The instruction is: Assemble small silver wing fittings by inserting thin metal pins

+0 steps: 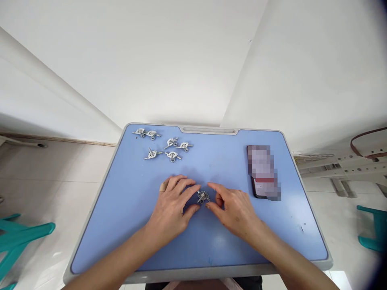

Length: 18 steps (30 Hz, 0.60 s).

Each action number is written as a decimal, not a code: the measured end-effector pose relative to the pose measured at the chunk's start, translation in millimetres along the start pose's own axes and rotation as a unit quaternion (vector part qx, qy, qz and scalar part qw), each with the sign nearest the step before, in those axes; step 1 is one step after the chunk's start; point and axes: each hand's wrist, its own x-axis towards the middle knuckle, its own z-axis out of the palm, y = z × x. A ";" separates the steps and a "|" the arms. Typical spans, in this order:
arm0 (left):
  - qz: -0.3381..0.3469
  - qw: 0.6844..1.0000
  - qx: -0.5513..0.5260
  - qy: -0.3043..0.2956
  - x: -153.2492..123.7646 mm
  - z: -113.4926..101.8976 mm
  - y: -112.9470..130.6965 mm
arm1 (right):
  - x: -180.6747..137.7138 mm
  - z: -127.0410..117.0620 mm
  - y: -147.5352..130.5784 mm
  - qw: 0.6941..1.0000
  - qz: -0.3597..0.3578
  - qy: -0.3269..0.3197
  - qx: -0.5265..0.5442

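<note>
A small silvery metal valve-like part [203, 196], with a round body, a short lever and thin pipe stubs, lies on the blue tabletop between my two hands. My left hand [173, 201] is beside it on the left, thumb and forefinger parted around its edge, with a tan band or plaster on one finger. From the right, my right hand [234, 205] comes close, its thumb tip by the stub and its forefinger stretched above. A tiny bright spot shows near its curled fingers; I cannot make out what it is. Whether fingertips touch the part is unclear.
Several similar metal parts [172, 156] lie at the table's back left. A phone [260, 189], partly blurred out, rests on the right. The blue table [136, 241] has a grey rim and a back slot [208, 130]. White walls stand behind; teal stools [27, 235] flank it.
</note>
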 end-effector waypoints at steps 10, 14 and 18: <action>0.000 1.000 -0.026 -0.008 7.7 5.2 1.9 | -3.1 -1.4 3.3 0.999 -0.019 -0.013 -0.041; -0.005 0.999 -0.024 -0.025 4.4 3.3 4.8 | -5.0 1.3 2.2 0.999 -0.030 -0.015 -0.040; 0.001 1.000 -0.013 -0.021 -0.3 2.8 6.4 | -5.4 2.4 -0.6 0.999 -0.034 -0.006 -0.035</action>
